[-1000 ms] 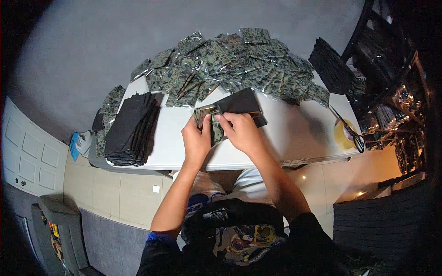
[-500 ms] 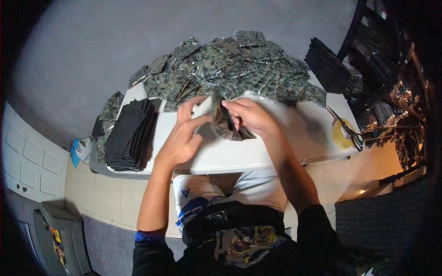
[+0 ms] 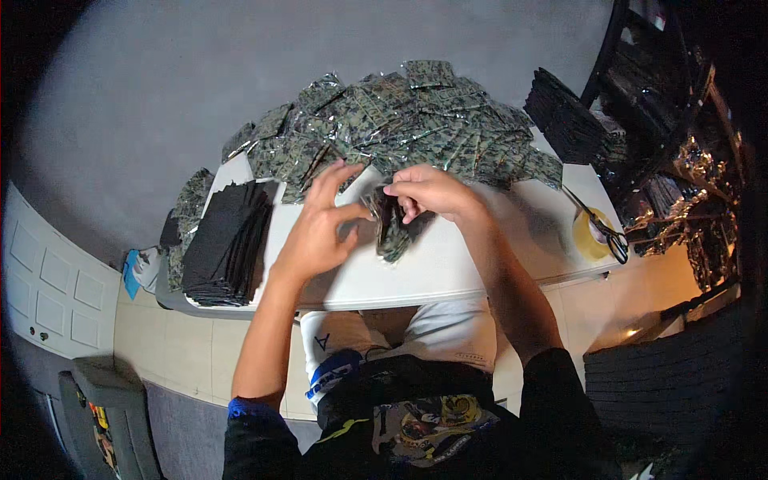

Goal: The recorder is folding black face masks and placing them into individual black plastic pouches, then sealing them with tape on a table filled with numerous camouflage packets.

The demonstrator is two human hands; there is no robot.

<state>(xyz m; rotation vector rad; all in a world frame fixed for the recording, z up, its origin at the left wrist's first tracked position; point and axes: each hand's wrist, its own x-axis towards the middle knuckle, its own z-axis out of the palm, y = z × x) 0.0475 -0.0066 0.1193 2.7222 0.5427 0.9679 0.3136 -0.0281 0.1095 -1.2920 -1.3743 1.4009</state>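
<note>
Over the white table (image 3: 448, 264), my right hand (image 3: 432, 192) pinches the top of a shiny camouflage-patterned packet (image 3: 392, 228) that hangs down edge-on above the tabletop. My left hand (image 3: 316, 232) is beside it, thumb and forefinger touching the packet's left edge, the other fingers spread upward. A large heap of the same camouflage packets (image 3: 408, 120) covers the far half of the table just beyond both hands. A thick stack of black flat pieces (image 3: 224, 232) lies on the table's left end, close to my left hand.
A roll of yellowish tape (image 3: 588, 236) with scissors (image 3: 604, 224) on it sits at the table's right end. Another stack of black pieces (image 3: 564, 116) stands at the far right by dark shelving (image 3: 680, 120). A white door (image 3: 48, 304) and a chair (image 3: 104, 408) are at the left.
The flat black piece and packet held earlier are now one packet turned edge-on and hanging from my right hand. Both hands rose slightly toward the heap, and my left fingers opened.
</note>
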